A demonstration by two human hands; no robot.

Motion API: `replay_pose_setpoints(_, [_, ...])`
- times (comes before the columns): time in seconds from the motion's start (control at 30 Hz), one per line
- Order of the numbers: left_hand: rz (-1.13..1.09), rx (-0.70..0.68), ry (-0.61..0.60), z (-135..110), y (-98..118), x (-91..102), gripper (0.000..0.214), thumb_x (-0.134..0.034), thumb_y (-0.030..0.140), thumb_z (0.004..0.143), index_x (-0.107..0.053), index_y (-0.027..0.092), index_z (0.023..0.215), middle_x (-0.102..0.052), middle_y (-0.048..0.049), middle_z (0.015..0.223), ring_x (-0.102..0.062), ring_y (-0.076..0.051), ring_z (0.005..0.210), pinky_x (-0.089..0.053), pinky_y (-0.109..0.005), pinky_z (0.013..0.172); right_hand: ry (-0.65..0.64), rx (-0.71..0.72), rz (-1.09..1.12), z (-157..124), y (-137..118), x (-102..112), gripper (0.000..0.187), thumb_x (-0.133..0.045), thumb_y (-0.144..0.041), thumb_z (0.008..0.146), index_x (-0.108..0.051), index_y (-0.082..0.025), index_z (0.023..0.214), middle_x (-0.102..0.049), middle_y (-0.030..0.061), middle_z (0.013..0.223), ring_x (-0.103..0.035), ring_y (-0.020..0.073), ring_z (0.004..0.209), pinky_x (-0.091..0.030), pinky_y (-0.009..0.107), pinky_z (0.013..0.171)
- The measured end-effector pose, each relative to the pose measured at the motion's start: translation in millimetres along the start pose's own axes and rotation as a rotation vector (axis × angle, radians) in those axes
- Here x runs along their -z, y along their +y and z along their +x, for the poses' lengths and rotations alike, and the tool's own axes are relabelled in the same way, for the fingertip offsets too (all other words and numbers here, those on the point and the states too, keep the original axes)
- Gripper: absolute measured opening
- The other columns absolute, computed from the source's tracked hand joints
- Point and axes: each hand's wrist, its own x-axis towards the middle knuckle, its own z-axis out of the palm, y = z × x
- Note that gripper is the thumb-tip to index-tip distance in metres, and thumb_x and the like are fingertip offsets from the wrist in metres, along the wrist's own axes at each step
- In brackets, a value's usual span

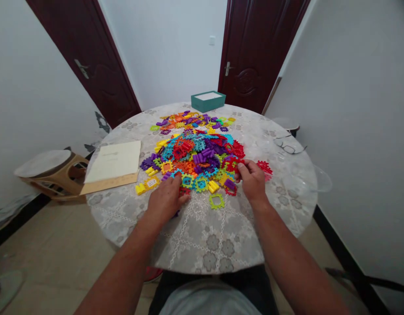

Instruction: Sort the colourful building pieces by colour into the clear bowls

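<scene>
I seem to be picking pieces: my right hand (254, 181) pinches a red piece (233, 165) at the right of the bright pile (204, 155). My left hand (165, 195) is at its near edge, grip hidden. Lifting needs a firm pinch.

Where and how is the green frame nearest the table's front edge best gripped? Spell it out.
Pinch the green frame by its near rim, coming from the person's side: it lies flat before the pile, with bare tablecloth on that side, and its open middle should probably let a fingertip hook inside.
</scene>
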Motion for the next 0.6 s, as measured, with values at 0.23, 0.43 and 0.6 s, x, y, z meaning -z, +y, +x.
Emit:
replay_pose_setpoints(0.23, [-0.216,-0.184,0.154,33.1,7.7,-21.4,0.034,-0.064,0.028,0.092,-0.058,0.022,0.125,-0.066,-0.0125,0.123,-0.062,-0.029,0.116,-0.049,-0.042,0.099,0.007,0.031,-0.092,10.5,4.0,6.3,0.04,-0.06,-0.047,0.09,-0.07,-0.019,0.117,-0.065,-0.0025,0.072,-0.059,0.0149,0.057,-0.048,0.026,0.055])
replay_pose_setpoints(0.43, [-0.387,-0.169,0.098,64.1,11.5,-14.1,0.038,-0.056,0.017,0.09,-0.061,0.022,0.128,-0.073,-0.0078,0.103,-0.069,-0.025,0.101,-0.053,-0.039,0.091,-0.048,0.017,-0.131,6.3,3.0,2.3,0.039,-0.058,-0.046,0.091,-0.071,-0.019,0.117,-0.069,0.0005,0.081,-0.06,0.0154,0.064,-0.049,0.026,0.06])
replay_pose_setpoints(0.6, [-0.323,-0.168,0.024,63.8,12.1,-3.7,0.044,-0.065,0.023,0.088,-0.061,0.022,0.131,-0.073,-0.0106,0.116,-0.069,-0.027,0.108,-0.052,-0.041,0.096,-0.086,0.05,-0.217,3.3,5.5,0.4,0.037,-0.058,-0.045,0.093,-0.074,-0.02,0.115,-0.072,0.0029,0.086,-0.063,0.018,0.07,-0.049,0.028,0.065])
